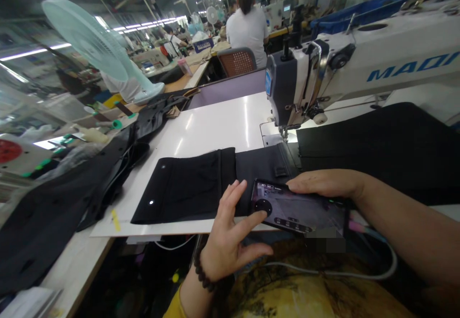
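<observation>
black phone (298,206) faces up, its long axis running left to right.

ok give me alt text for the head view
A person's right hand holds a black rectangular phone, and the left hand has a fingertip at its lit screen. Beyond, black fabric lies on a glossy white tabletop beside a white and grey sewing machine.

blue "maqi" lettering (413,68) | on sewing machine (391,44) (runs to frame edge) | phone screen (287,203): too small

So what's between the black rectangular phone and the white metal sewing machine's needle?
In the head view, dark fabric lies between phone and needle.
</observation>
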Demonstrator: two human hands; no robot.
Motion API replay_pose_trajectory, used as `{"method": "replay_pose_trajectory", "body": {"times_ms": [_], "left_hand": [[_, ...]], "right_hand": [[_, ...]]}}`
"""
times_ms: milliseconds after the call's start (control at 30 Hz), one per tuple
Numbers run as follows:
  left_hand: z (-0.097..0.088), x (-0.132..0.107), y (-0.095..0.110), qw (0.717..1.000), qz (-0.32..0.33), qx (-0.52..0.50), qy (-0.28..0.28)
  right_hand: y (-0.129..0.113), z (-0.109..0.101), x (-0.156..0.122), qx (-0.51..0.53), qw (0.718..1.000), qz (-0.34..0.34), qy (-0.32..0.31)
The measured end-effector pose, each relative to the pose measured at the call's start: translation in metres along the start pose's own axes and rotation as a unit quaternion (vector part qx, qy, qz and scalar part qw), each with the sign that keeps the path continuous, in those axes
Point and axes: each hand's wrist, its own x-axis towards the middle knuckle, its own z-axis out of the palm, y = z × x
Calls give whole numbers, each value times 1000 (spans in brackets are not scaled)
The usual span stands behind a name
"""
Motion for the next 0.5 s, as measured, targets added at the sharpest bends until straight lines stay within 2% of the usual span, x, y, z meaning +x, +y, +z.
{"method": "replay_pose_trajectory", "body": {"times_ms": [233, 433, 500], "left_hand": [[1, 8, 8, 998, 8, 53, -21], [8, 23, 15, 989, 24, 119, -79], [8, 23, 16, 990, 29, 114, -72]], "right_hand": [[-1, 0, 1, 22, 999, -12, -21], [-3, -1, 0, 3, 1000, -10, -17], [-5, 0, 0, 2, 1000, -9, -18]]}}
